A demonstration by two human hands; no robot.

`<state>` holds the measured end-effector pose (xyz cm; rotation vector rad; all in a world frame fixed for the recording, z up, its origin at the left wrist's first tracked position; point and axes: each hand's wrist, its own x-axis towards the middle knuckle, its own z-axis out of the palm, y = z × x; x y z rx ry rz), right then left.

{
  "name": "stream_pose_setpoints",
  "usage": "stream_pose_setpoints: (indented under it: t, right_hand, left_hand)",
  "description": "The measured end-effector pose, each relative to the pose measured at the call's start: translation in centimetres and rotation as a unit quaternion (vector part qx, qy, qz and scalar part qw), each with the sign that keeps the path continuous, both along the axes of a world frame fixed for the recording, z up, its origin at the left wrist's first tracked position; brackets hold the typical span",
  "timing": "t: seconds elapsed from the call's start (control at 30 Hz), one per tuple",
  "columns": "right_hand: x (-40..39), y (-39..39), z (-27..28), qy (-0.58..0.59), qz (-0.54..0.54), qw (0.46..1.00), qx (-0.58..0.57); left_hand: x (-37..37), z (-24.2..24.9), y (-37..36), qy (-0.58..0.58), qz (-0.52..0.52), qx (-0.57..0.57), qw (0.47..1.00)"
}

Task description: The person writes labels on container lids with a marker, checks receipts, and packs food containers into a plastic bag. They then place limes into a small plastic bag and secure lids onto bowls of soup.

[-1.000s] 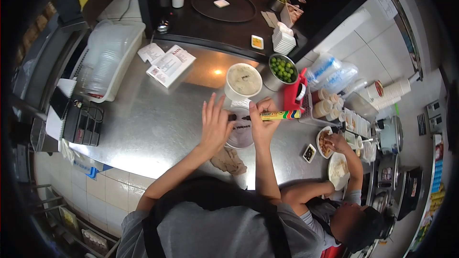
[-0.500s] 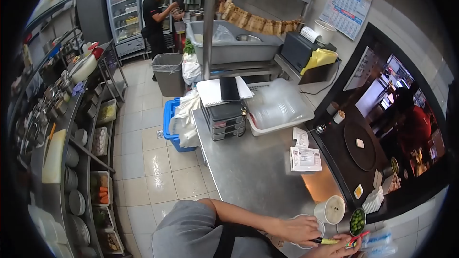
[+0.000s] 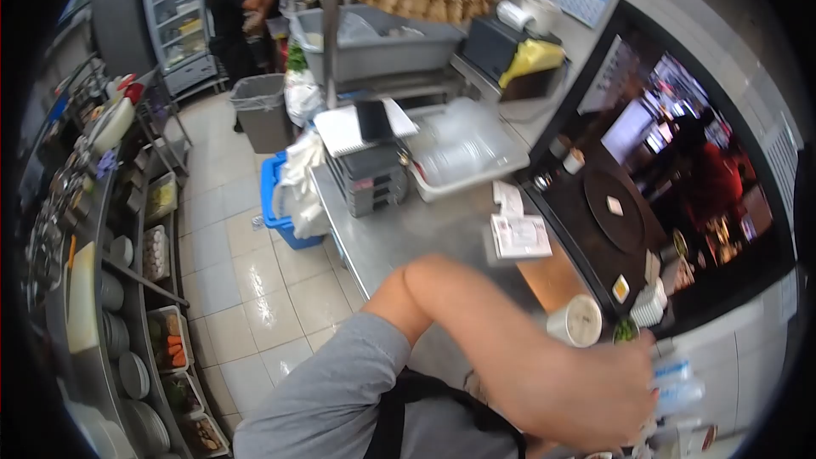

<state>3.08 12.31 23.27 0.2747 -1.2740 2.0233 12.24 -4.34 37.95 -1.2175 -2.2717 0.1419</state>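
Note:
My left arm reaches across my front to the lower right. My left hand (image 3: pixel 608 395) is blurred by motion and its fingers are hard to make out, so whether it holds anything does not show. It is close to a small container of green pieces (image 3: pixel 626 329), which it partly covers. Just above my left wrist, on the counter, stands a white tub (image 3: pixel 575 321) with pale contents. My right hand cannot be made out; my left arm and hand block the space where it was.
Beyond my arm the steel counter (image 3: pixel 408 246) holds a white card box (image 3: pixel 520 236), a tray of plastic containers (image 3: pixel 467 161) and black drawers (image 3: pixel 365 174) topped by a notebook. A black ledge with a round tray (image 3: pixel 614 208) lies right. Two people stand by the fridge.
My left arm has lifted and swung further right, now hiding the bowl and the yellow-and-black pen-like item seen between my hands. The view has shifted. A second person shows more by the fridge.

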Motion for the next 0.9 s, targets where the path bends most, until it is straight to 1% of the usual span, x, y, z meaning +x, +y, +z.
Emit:
stream_pose_setpoints:
  t: [0.03, 0.07, 0.17, 0.27, 0.3, 0.33, 0.37, 0.43, 0.47, 0.5, 0.57, 0.6, 0.63, 0.67, 0.7, 0.77, 0.8, 0.83, 0.87, 0.9]
  right_hand:
    - [-0.3, 1.3, -0.1, 0.015, -0.024, 1.000, -0.009]
    - [-0.2, 2.6, -0.2, 0.025, -0.047, 0.998, -0.015]
    - [0.2, 6.3, -0.6, 0.047, -0.100, 0.993, -0.028]
    - [1.1, 9.2, -1.0, 0.058, -0.142, 0.987, -0.043]
    - [2.1, 8.0, 0.5, 0.058, -0.155, 0.985, -0.044]
    - [2.1, 8.6, 0.4, 0.059, -0.168, 0.983, -0.047]
    - [1.8, 10.5, -0.9, 0.058, -0.179, 0.981, -0.051]
    - [1.8, 10.8, -0.5, 0.060, -0.202, 0.976, -0.058]
    - [1.8, 10.9, -0.3, 0.058, -0.212, 0.974, -0.063]
    - [1.8, 10.9, 0.0, 0.056, -0.221, 0.971, -0.072]
    - [1.6, 13.1, -0.8, 0.056, -0.238, 0.967, -0.064]
    - [2.3, 14.1, -1.1, 0.070, -0.249, 0.965, -0.046]
    - [3.0, 15.1, -1.4, 0.085, -0.259, 0.962, -0.029]
    - [3.7, 16.1, -1.7, 0.099, -0.269, 0.958, -0.011]
    - [3.8, 16.3, -1.8, 0.105, -0.283, 0.953, -0.012]
    - [3.5, 16.2, -1.3, 0.108, -0.310, 0.944, -0.012]
    - [3.4, 16.1, -1.0, 0.109, -0.324, 0.940, -0.016]
    - [3.4, 16.1, -0.8, 0.108, -0.337, 0.935, -0.019]
    - [3.4, 16.1, -0.6, 0.107, -0.349, 0.931, -0.022]
    - [3.3, 16.2, -0.2, 0.107, -0.362, 0.926, -0.025]
  left_hand:
    - [-0.2, 1.5, 1.2, 0.006, -0.049, -0.042, 0.998]
    - [-0.5, 1.8, 2.2, 0.020, -0.076, -0.055, 0.995]
    - [-2.0, 0.7, 5.0, 0.056, -0.112, -0.041, 0.991]
    - [-3.0, -1.3, 5.9, 0.068, -0.108, -0.032, 0.991]
    - [-2.9, -2.0, 6.0, 0.070, -0.110, -0.026, 0.991]
    - [-3.1, -2.6, 5.9, 0.073, -0.104, -0.025, 0.992]
    - [-3.4, -3.3, 5.7, 0.077, -0.095, -0.021, 0.992]
    - [-4.8, -4.8, 5.1, 0.084, -0.064, -0.014, 0.994]
    - [-6.0, -5.5, 4.4, 0.092, -0.038, -0.012, 0.995]
    - [-7.7, -5.8, 3.5, 0.111, 0.010, -0.013, 0.994]
    - [-12.8, -6.6, -0.5, 0.178, 0.168, 0.003, 0.970]
    - [-15.8, -6.6, -3.8, 0.219, 0.276, 0.014, 0.936]
    - [-18.8, -6.5, -8.0, 0.251, 0.393, 0.023, 0.884]
    - [-21.6, -5.9, -12.9, 0.265, 0.491, 0.032, 0.829]
    - [-23.7, -5.1, -18.1, 0.260, 0.563, 0.051, 0.783]
    - [-23.8, -2.7, -26.5, 0.183, 0.597, 0.151, 0.766]
    - [-26.7, -3.5, -32.4, 0.202, 0.655, 0.139, 0.715]
    - [-27.6, -4.6, -36.2, 0.240, 0.663, 0.173, 0.688]
    - [-28.4, -5.6, -39.6, 0.231, 0.663, 0.186, 0.688]
    - [-28.0, -5.9, -41.4, 0.209, 0.663, 0.160, 0.701]
